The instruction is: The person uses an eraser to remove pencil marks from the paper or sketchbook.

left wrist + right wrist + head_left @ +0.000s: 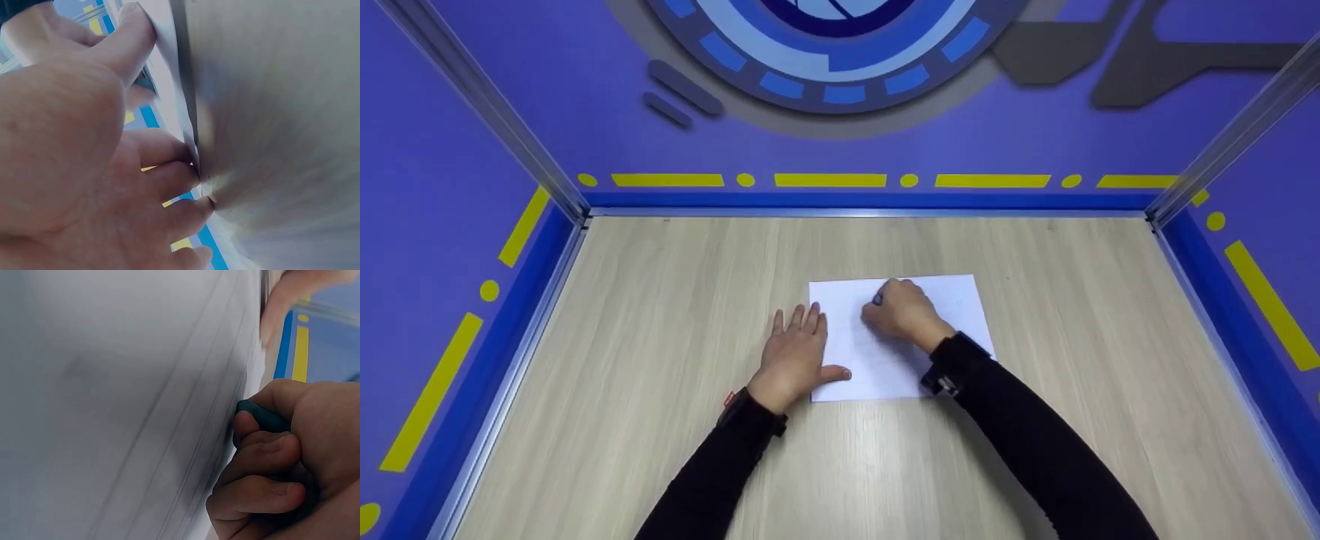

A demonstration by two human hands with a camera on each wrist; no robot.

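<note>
A white sheet of paper (840,330) lies flat on the table. My left hand (795,352) rests over the sheet's left edge, fingers straight and thumb spread out onto the paper. Curled above the upper middle of the sheet, my right hand (907,311) grips a small dark teal object (267,417). Its rounded end shows between thumb and forefinger; the rest is hidden in the palm, so I cannot tell its kind. Several straight grey lines run across the paper (129,382) in the right wrist view. The left palm (73,140) fills much of the left wrist view.
The light wood tabletop (675,300) surrounds the sheet. Blue-purple panels (810,157) with yellow marks stand at the back and both sides, joined by metal rails (870,212). Black sleeves and wrist straps (960,352) cover both forearms.
</note>
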